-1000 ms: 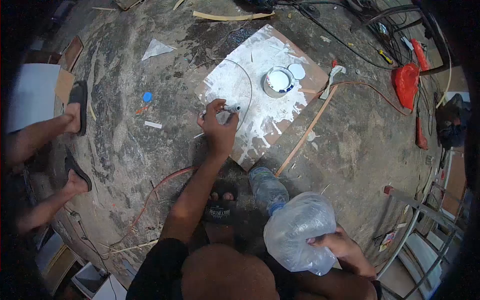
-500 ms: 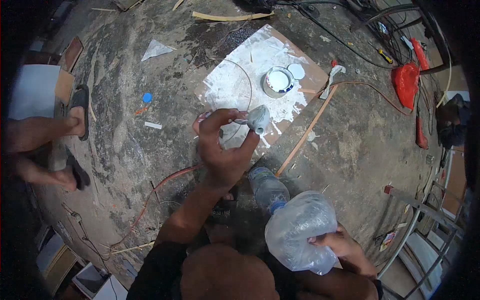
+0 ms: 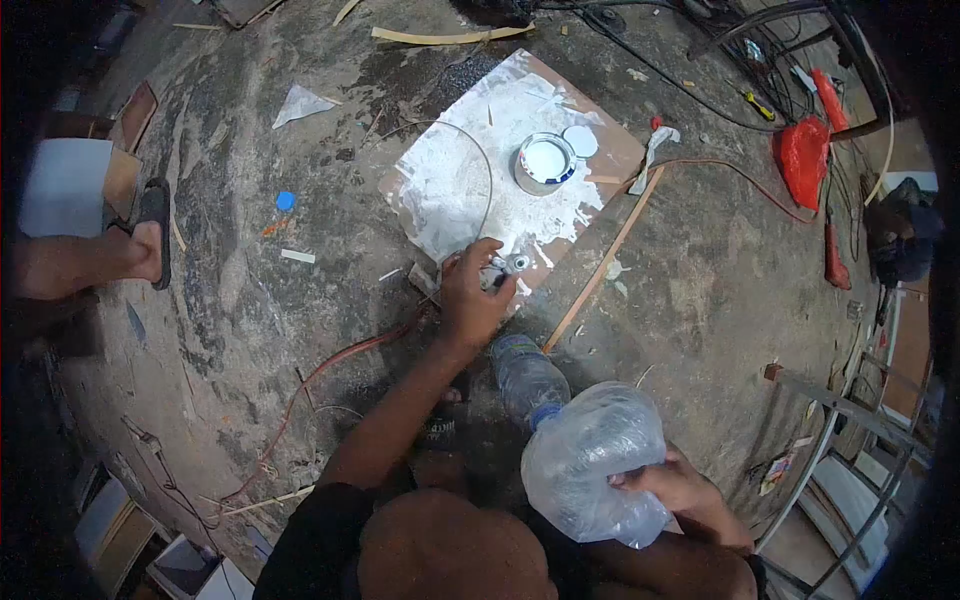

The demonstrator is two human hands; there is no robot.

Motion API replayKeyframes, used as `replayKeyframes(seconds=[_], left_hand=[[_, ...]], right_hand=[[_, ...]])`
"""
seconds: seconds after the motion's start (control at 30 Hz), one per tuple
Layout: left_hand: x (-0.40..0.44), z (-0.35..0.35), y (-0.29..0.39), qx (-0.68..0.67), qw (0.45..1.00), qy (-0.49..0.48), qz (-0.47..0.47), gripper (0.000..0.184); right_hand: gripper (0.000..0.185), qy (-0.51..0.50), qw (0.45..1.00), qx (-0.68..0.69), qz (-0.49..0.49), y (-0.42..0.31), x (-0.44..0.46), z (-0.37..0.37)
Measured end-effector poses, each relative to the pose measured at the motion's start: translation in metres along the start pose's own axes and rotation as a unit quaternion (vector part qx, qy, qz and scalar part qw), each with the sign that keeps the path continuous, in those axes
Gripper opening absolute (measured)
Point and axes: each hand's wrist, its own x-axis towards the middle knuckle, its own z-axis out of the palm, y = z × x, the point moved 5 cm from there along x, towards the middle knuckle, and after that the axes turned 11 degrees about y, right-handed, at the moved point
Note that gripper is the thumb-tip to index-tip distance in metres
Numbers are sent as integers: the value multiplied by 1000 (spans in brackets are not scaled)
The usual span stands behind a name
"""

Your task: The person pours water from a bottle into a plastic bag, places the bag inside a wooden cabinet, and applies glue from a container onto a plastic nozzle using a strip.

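Note:
My left hand [image 3: 473, 303] is over the lower edge of the paint-smeared board [image 3: 450, 170], its fingers closed round a small pale fitting [image 3: 517, 263] with a round opening. Farther up the board stands an open can of white paint [image 3: 546, 162], with a white round lid [image 3: 581, 141] beside it. My right hand [image 3: 672, 487] grips a clear, puffed-out plastic bag [image 3: 590, 460], the thumb pressed into its side. A clear plastic bottle [image 3: 528, 380] with a blue cap lies against the bag's upper left.
Another person's foot [image 3: 150, 245] in a sandal is at the left. A blue cap [image 3: 285, 201] lies on the floor. A wooden strip [image 3: 604, 262] runs beside the board. Red plastic [image 3: 802, 160] and dark cables [image 3: 655, 85] are at upper right, a metal frame [image 3: 850, 412] at lower right.
My left hand rose toward the camera with the fitting, then lowered to the board's lower edge. My right hand keeps hold of the bag. The other person's feet have shifted at the left.

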Motion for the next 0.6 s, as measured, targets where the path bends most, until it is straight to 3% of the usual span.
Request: replayKeyframes(seconds=[0.33, 0.53, 0.6], left_hand=[[-2, -3, -4, 14, 997, 24, 70, 53], [0, -6, -4, 20, 999, 30, 37, 59], [2, -4, -7, -16, 999, 31, -24, 62]], right_hand=[[53, -20, 999, 30, -18, -4, 0, 3], [56, -22, 999, 28, 1, 3, 2, 2], [55, -21, 999, 34, 7, -4, 0, 5]])
